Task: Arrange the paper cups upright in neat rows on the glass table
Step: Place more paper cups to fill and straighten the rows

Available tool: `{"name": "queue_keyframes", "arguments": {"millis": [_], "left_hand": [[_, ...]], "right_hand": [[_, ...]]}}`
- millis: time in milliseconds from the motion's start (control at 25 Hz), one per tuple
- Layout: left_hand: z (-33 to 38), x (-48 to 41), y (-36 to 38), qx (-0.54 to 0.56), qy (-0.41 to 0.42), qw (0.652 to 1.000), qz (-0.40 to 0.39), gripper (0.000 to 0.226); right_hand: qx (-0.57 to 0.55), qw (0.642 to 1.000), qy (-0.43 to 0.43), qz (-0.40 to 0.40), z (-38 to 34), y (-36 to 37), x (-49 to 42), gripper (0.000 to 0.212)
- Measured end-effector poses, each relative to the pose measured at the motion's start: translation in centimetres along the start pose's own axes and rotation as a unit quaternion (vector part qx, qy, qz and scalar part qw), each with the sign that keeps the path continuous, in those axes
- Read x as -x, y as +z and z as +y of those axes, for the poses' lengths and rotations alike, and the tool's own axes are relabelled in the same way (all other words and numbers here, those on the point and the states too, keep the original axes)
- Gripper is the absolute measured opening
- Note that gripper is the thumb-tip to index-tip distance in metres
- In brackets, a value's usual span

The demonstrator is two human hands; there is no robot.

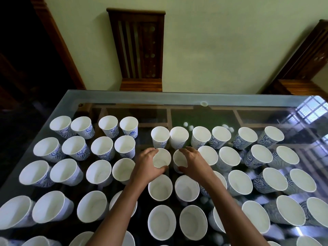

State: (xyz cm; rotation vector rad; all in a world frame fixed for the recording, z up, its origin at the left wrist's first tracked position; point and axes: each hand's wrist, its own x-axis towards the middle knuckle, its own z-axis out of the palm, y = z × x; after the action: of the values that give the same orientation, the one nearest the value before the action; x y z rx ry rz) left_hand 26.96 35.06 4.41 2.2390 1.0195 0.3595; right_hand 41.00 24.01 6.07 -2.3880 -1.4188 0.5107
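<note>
Blue lettering that reads roughly "BTO" stands on the side of a paper cup [132, 134] beyond and to the left of the left hand [148, 166]. The same mark, turned sideways and less clear, shows on cups [215, 142] beyond and to the right of the right hand [195, 163]. Its first letter cannot be told for sure.

A dark wooden chair [136, 50] with a slatted back stands at the far edge of the table [159, 97], its seat toward the glass and its back in front of a pale yellow-green wall [221, 41]. A second wooden chair [305, 68] stands near the far right corner, partly cut off. On the left, a reddish-brown door frame [58, 41] borders a dark opening [19, 50]. A bright, gridded window reflection [310, 110] shows on the right. Small pale round spots [190, 126] show in the glass; what they are cannot be told.
</note>
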Motion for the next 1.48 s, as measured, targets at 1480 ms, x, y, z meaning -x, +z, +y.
{"name": "queue_keyframes", "arguments": {"millis": [1480], "left_hand": [[-9.7, 32.1, -8.8, -0.056, -0.094, 0.993, 0.043, 0.063]], "right_hand": [[-0.023, 0.981, -0.127, -0.146, -15.2, 11.1, 23.9, 0.081]]}}
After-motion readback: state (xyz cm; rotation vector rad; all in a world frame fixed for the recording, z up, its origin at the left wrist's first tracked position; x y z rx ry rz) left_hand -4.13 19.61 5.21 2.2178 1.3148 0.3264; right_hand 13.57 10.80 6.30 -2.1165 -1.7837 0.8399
